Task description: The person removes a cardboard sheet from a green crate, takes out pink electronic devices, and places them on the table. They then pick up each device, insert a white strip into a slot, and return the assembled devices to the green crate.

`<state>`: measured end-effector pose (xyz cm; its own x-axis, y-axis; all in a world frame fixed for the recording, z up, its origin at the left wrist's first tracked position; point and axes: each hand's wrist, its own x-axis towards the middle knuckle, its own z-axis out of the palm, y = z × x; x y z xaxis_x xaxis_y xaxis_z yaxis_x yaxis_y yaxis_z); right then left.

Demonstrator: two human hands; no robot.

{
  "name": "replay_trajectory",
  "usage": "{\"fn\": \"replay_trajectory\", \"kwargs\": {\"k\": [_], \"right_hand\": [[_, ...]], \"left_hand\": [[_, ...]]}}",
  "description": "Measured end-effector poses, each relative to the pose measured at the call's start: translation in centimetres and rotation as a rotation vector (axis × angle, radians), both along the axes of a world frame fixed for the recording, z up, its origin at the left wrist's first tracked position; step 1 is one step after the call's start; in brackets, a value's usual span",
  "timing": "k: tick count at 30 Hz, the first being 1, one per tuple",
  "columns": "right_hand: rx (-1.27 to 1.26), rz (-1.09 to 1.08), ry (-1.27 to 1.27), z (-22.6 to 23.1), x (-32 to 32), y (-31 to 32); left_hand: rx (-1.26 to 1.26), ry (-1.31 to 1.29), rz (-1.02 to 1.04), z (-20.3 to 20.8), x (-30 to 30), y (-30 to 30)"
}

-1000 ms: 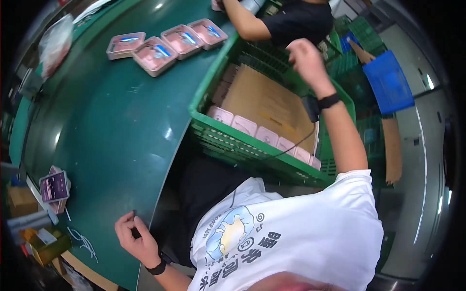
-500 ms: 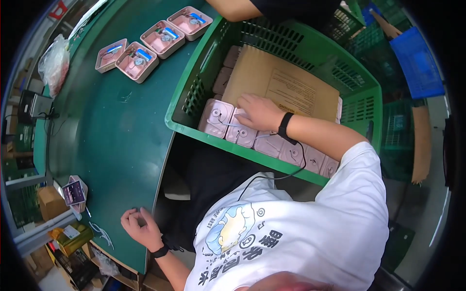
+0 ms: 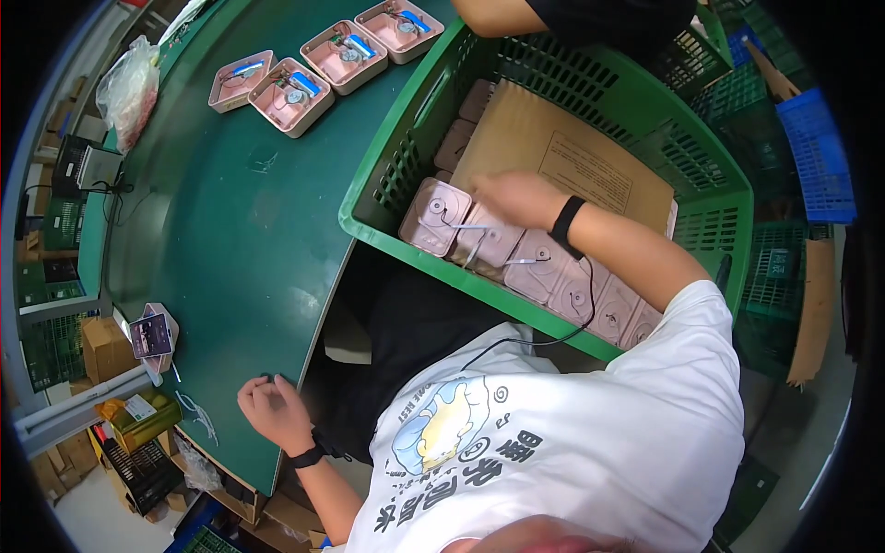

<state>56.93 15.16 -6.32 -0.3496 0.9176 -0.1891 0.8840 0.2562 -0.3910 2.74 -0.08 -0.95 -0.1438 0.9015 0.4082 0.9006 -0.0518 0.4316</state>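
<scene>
In the green crate [image 3: 376, 230], my right hand [image 3: 514, 198] grips the far edge of a pink plastic box [image 3: 490, 241]; its fingertips are partly hidden. This box is shifted from the row, with a gap beside the corner box [image 3: 435, 217]. The boxes show round discs with thin wires and pale strips. A brown cardboard sheet [image 3: 562, 147] lies just beyond my hand, over other boxes. My left hand [image 3: 277, 415] rests at the edge of the green table [image 3: 230, 276], fingers curled, with a small dark bit at the fingertips that is unclear.
Several open pink boxes [image 3: 290, 97] with blue cells and wires stand on the far table. A phone [image 3: 153, 335] leans on a box at the left, near white cable ties [image 3: 196, 415]. Another person's arm [image 3: 502, 17] reaches in beyond the crate. Blue crates [image 3: 816, 152] stand right.
The view has shifted, so the table and crate sit further right. My right hand has pulled the second box apart from the corner box, opening a gap. My left hand stays at the table edge.
</scene>
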Motion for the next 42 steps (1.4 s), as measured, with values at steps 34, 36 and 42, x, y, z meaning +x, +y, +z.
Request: {"fn": "replay_trajectory", "kwargs": {"k": [34,36,42], "right_hand": [[0.075,0.133,0.022,0.5,-3.7,-5.2],[0.085,0.105,-0.002,0.5,-5.5,-4.9],[0.213,0.107,-0.099,-4.6,-8.7,-2.6]], "left_hand": [[0.048,0.090,-0.002,0.8,1.2,0.0],[0.053,0.083,-0.014,0.7,1.2,0.2],[0.081,0.028,-0.030,1.1,1.0,0.3]]}}
